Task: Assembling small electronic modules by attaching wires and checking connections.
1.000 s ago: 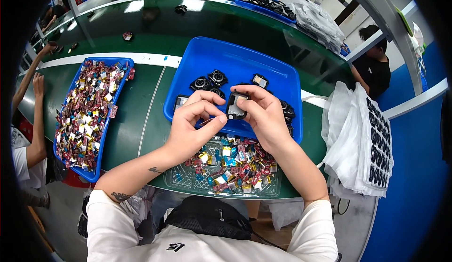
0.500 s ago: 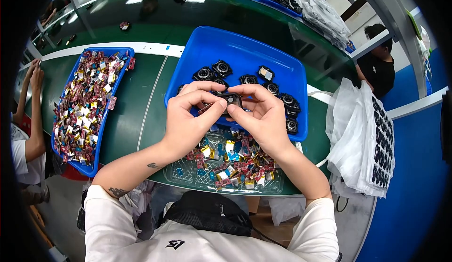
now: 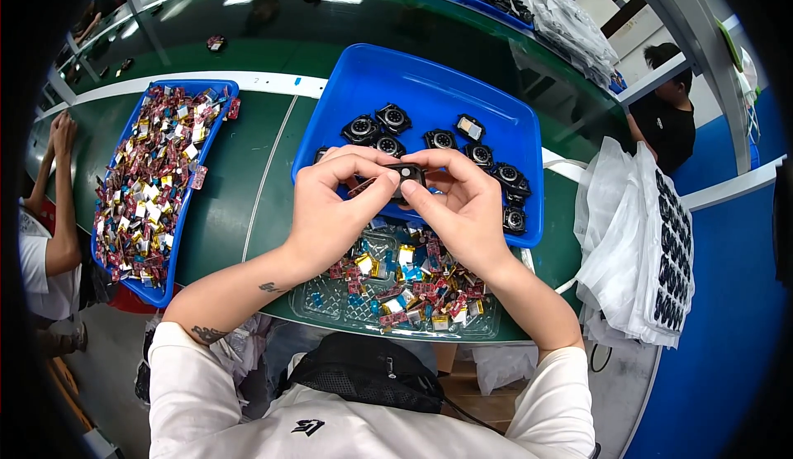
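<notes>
Both hands meet over the front edge of a blue plastic bin (image 3: 413, 71), closed on one small black watch case (image 3: 410, 173). My left hand (image 3: 326, 207) pinches its left side, with the thumb pressed on its face. From the other side, the thumb of my right hand (image 3: 467, 211) pushes on the same case while the fingers curl behind it. A bit of red board shows by the left fingers; how it joins the case is hidden. Several round-faced black watch cases (image 3: 394, 118) lie in the bin, one (image 3: 470, 127) showing a silvery battery.
Below my hands, a clear plastic tray (image 3: 318, 302) holds red circuit boards with small batteries. A blue tray (image 3: 169, 294) heaped with similar boards stands left. White sheets with black parts (image 3: 671, 253) hang at right. A green conveyor belt (image 3: 289, 30) runs behind; other people sit around.
The whole view has shifted very slightly. Both hands keep the same grip on the watch case, which appears tipped a little differently between the thumbs.
</notes>
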`<state>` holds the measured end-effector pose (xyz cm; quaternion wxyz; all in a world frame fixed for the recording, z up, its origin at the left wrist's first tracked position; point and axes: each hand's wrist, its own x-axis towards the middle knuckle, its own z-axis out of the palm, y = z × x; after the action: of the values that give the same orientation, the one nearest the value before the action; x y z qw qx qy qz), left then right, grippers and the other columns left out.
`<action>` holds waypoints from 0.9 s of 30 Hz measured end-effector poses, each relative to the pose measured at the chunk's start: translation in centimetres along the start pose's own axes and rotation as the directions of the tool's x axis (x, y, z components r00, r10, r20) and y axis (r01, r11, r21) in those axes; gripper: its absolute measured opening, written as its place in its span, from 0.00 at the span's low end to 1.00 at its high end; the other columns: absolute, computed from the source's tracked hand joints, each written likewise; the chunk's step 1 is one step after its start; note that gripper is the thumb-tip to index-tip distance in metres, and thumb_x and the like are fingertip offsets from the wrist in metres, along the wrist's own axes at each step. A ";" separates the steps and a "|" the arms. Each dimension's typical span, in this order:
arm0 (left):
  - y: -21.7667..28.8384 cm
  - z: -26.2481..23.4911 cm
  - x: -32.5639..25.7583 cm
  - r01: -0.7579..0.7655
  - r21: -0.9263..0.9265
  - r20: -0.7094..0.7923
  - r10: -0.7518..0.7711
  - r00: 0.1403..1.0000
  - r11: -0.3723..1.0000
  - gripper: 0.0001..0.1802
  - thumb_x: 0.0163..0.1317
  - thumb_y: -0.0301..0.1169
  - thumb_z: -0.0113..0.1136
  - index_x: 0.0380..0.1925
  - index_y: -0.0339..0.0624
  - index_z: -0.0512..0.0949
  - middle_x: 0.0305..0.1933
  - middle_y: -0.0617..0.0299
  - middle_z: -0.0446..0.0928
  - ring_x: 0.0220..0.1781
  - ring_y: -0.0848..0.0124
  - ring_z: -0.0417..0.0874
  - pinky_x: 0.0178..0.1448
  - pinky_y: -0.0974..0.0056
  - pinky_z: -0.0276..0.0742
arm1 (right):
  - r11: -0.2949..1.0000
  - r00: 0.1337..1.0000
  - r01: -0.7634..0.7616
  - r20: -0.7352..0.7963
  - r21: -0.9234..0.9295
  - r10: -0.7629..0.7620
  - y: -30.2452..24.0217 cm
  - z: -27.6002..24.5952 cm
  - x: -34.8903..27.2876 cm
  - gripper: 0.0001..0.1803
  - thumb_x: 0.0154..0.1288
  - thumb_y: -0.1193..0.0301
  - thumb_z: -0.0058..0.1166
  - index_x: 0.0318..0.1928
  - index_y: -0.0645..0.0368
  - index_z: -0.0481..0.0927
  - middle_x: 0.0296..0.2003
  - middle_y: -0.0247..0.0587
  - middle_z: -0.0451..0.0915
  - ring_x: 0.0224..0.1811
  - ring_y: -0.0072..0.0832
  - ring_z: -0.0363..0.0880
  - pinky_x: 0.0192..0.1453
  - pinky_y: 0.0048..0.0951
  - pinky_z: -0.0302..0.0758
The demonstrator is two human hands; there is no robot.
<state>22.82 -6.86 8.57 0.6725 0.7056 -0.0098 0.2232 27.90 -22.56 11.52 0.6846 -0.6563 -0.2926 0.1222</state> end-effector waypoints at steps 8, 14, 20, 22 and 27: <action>0.4 0.1 0.0 -0.104 0.172 0.055 0.096 0.994 0.980 0.06 0.53 0.27 0.66 0.31 0.39 0.84 0.42 0.55 0.83 0.46 0.68 0.80 0.53 0.64 0.71 | 0.986 0.997 0.051 -0.042 -0.157 -0.059 0.0 -0.5 0.0 0.10 0.62 0.80 0.57 0.44 0.68 0.77 0.41 0.40 0.77 0.42 0.23 0.79 0.44 0.21 0.79; 0.7 0.4 -0.2 -0.224 0.178 0.017 0.225 0.974 0.958 0.10 0.52 0.26 0.67 0.36 0.38 0.84 0.47 0.52 0.81 0.48 0.64 0.82 0.53 0.62 0.74 | 0.999 0.991 0.033 -0.129 0.041 -0.027 0.0 -1.1 0.6 0.09 0.61 0.79 0.58 0.42 0.67 0.80 0.40 0.38 0.78 0.40 0.21 0.79 0.43 0.21 0.79; 0.6 0.4 0.0 -0.133 0.082 -0.009 0.134 0.991 0.988 0.06 0.53 0.25 0.67 0.32 0.38 0.83 0.32 0.62 0.79 0.32 0.77 0.78 0.36 0.73 0.73 | 0.997 0.986 0.068 -0.152 -0.029 -0.072 0.3 -2.0 0.7 0.09 0.60 0.80 0.58 0.42 0.66 0.80 0.38 0.36 0.78 0.38 0.20 0.80 0.44 0.21 0.78; 0.9 0.5 -0.2 -0.103 0.097 0.025 0.101 0.995 0.990 0.06 0.53 0.25 0.68 0.32 0.38 0.83 0.30 0.64 0.78 0.29 0.80 0.75 0.33 0.75 0.70 | 0.996 0.980 0.087 -0.178 -0.037 -0.092 0.4 -1.9 0.6 0.09 0.60 0.80 0.58 0.41 0.67 0.78 0.38 0.40 0.80 0.37 0.20 0.80 0.43 0.21 0.78; 0.7 0.8 -0.3 -0.105 0.134 0.062 0.097 0.993 0.986 0.06 0.52 0.25 0.68 0.31 0.38 0.83 0.25 0.68 0.76 0.22 0.83 0.69 0.27 0.76 0.64 | 0.999 0.991 0.031 -0.127 -0.029 -0.035 -0.4 -1.6 0.8 0.08 0.60 0.78 0.58 0.41 0.65 0.79 0.36 0.35 0.79 0.37 0.18 0.79 0.38 0.17 0.78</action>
<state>22.56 -7.74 9.12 0.6100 0.7544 -0.0486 0.2376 29.34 -23.46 12.16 0.6951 -0.6669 -0.2606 0.0646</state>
